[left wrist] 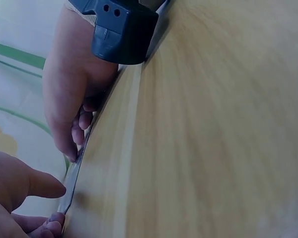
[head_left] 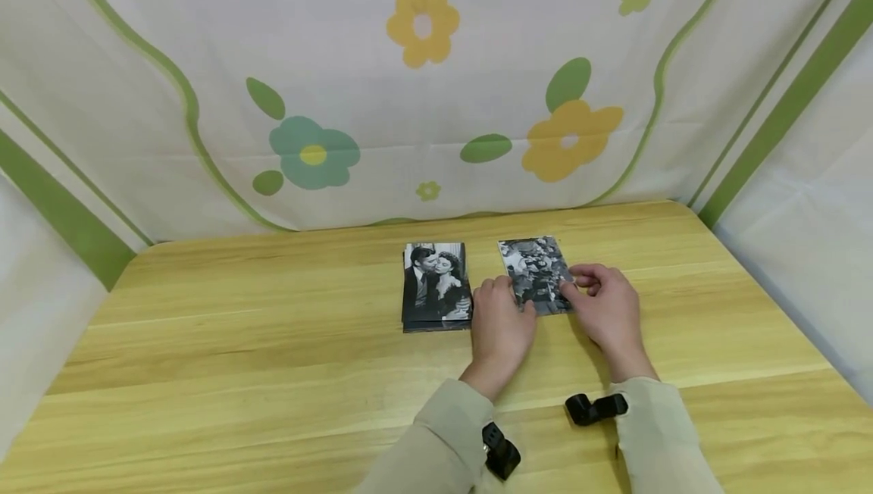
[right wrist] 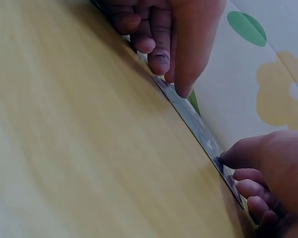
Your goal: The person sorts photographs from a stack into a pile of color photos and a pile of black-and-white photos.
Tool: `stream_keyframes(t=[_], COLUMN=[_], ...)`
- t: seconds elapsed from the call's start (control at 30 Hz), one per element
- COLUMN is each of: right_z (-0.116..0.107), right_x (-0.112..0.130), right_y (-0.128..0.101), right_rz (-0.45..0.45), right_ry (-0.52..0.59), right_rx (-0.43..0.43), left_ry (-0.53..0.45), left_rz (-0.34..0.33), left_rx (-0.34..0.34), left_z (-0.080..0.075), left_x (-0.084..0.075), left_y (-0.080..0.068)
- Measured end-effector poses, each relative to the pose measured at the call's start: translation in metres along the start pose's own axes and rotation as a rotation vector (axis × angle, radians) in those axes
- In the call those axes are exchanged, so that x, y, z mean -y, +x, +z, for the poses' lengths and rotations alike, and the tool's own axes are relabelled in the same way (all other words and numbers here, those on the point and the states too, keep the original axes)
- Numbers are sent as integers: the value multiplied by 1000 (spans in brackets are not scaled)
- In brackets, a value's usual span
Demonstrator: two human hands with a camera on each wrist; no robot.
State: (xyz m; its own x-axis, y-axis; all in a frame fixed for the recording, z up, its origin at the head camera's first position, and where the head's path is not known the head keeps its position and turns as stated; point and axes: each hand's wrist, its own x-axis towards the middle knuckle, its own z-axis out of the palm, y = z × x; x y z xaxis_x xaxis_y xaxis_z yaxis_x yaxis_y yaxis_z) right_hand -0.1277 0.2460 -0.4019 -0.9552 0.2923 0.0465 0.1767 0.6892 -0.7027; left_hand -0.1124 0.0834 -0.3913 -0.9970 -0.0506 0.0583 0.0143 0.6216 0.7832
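Note:
A single black-and-white photo (head_left: 534, 273) lies just right of the table's middle, and both hands hold it. My left hand (head_left: 506, 293) pinches its near left corner. My right hand (head_left: 574, 283) grips its right edge with curled fingers. In the left wrist view the photo (left wrist: 71, 187) shows edge-on, with the left hand (left wrist: 49, 206) pinching it between thumb and fingers and the right hand (left wrist: 78, 148) touching its far edge. In the right wrist view the right hand (right wrist: 227, 166) has its thumb on the photo (right wrist: 192, 118), and the left hand (right wrist: 175, 82) has fingertips on it.
A stack of black-and-white photos (head_left: 436, 286) sits on the wooden table (head_left: 239, 342) just left of my left hand. A flowered white cloth (head_left: 423, 100) hangs behind and at both sides. Black camera mounts (head_left: 595, 408) are strapped to both wrists.

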Motion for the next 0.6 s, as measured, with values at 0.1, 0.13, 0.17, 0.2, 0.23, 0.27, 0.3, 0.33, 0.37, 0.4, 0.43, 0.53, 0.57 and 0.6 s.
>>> stream_keyframes(t=[0.1,0.13,0.17,0.2,0.23,0.27,0.3,0.33,0.37,0.4,0.43,0.53,0.57,0.6], right_z=[1,1,2,2,2,2,2,3,3,4,4,8,10,11], right_x=[1,2,4,5,8,11,15,20,25,29,34,47,50,53], right_y=[-1,-1,-2,-2,-3,-4,-5,-6,-7,-8,-9,-13,-15,-17], right_rz=[22,29,34,34,31,25,16,4,-7,-16,-23,-31,-32,-36], right_ry=[20,30,40,48,55,66,77,84,97,111,127,160,168,173], right_rx=[-10,-19,-31,-45,-61,-75,-84,-86,-81,-70,-55,8,29,50], left_ry=[-6,-15,-28,-54,-82,-115,-150,-186,-218,-249,-268,-309,-316,-320], left_rz=[-3,-1,0,3,5,9,13,19,26,32,39,66,73,76], left_rx=[2,3,6,9,11,12,11,8,-2,-13,-27,-63,-72,-79], left_z=[-1,-2,-3,-4,-6,-8,-11,-14,-18,-22,-27,-40,-44,-49], left_x=[0,1,1,2,3,4,5,6,7,8,10,17,20,23], left_y=[-1,-2,-2,-3,-3,-4,-5,-5,-6,-6,-6,-5,-5,-5])
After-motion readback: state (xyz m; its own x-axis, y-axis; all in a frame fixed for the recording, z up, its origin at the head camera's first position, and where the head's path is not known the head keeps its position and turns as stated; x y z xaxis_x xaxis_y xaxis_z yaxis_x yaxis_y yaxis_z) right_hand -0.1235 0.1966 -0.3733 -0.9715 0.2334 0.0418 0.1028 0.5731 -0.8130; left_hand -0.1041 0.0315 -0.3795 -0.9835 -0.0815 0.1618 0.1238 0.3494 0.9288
